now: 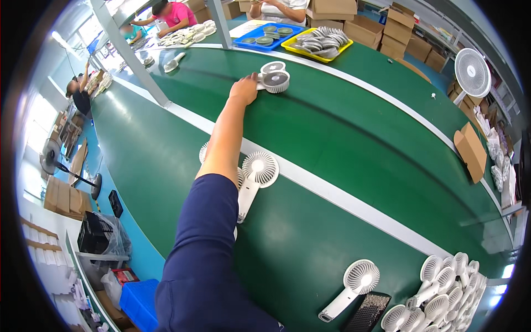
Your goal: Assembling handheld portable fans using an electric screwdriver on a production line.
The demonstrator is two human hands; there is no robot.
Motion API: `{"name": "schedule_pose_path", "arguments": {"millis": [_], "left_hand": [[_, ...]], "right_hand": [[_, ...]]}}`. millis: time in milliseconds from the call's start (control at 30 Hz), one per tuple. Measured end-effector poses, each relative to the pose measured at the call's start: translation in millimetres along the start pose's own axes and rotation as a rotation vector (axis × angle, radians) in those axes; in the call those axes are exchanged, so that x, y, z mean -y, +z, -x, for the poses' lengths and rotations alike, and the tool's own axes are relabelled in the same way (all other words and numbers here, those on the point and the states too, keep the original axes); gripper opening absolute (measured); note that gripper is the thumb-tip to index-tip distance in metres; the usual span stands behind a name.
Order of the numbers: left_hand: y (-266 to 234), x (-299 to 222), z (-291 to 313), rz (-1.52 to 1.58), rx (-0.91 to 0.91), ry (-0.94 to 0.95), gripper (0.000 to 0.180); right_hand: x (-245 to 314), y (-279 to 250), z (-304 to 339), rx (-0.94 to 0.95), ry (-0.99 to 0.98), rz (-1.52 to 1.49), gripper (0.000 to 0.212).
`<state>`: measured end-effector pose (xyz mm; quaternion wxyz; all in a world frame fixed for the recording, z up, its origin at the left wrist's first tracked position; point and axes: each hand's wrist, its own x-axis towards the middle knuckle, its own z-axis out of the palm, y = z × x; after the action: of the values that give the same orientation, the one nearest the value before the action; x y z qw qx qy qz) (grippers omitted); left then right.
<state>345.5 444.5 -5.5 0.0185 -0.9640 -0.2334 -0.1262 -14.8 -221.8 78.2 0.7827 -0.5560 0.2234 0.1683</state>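
My left arm reaches far across the green bench to the belt. My left hand (245, 90) is closed at the handle end of a white handheld fan with a grey front (275, 81). A second white round fan head (272, 67) lies right behind it; whether my fingers also touch that one is hidden. Below my forearm lies a white handheld fan (260, 169), with others partly covered by the arm. Toward the near right rests a single white handheld fan (362, 276), beside a dark, speckled rectangular object (369, 311). My right hand is out of view.
Many white fans (442, 293) are heaped at the near right. A pale metal rail (343, 199) separates bench and belt (354, 133). Across the belt stand a blue tray (243, 44) and a yellow tray (345, 48) of parts. A metal post (133, 55) rises at left; co-workers sit beyond.
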Motion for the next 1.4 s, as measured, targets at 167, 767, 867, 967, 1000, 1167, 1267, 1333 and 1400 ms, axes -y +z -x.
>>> {"name": "schedule_pose_path", "arguments": {"millis": [167,767,867,967,1000,1167,1267,1333,1400], "left_hand": [[1.6,-8.0,-3.3,-0.16,-0.061,-0.064,0.025],[-148.5,-185.8,383.7,1.932,1.163,-0.698,0.036],[-139.3,-186.3,400.7,1.893,1.216,-0.674,0.042],[-160.5,-190.6,420.4,1.832,1.099,-0.764,0.043],[-167.9,-189.2,427.0,1.864,1.005,-0.773,0.043],[-200.5,-176.8,463.3,1.638,0.745,-0.45,0.077],[-182.3,-177.8,467.9,0.922,0.143,0.246,0.073],[-175.9,-188.4,455.0,0.656,0.212,0.501,0.059],[-166.0,-203.6,443.1,0.741,0.211,0.582,0.049]], "right_hand": [[-40.5,-31.5,-8.4,0.087,-0.051,-0.188,0.038],[-7.7,-4.6,-26.2,0.307,-0.688,-0.29,0.058],[9.4,0.1,-36.4,0.447,-1.004,-0.304,0.071],[18.6,10.6,-58.4,0.511,-1.13,-0.37,0.073],[17.3,14.7,-66.0,0.555,-1.13,-0.407,0.072],[11.5,59.7,-101.1,0.607,-0.961,-0.544,0.08],[-5.5,77.5,-123.6,0.511,-0.884,-0.5,0.086],[-13.6,79.5,-132.3,0.507,-0.876,-0.466,0.084],[-17.4,83.1,-137.3,0.483,-0.894,-0.425,0.083]]}}
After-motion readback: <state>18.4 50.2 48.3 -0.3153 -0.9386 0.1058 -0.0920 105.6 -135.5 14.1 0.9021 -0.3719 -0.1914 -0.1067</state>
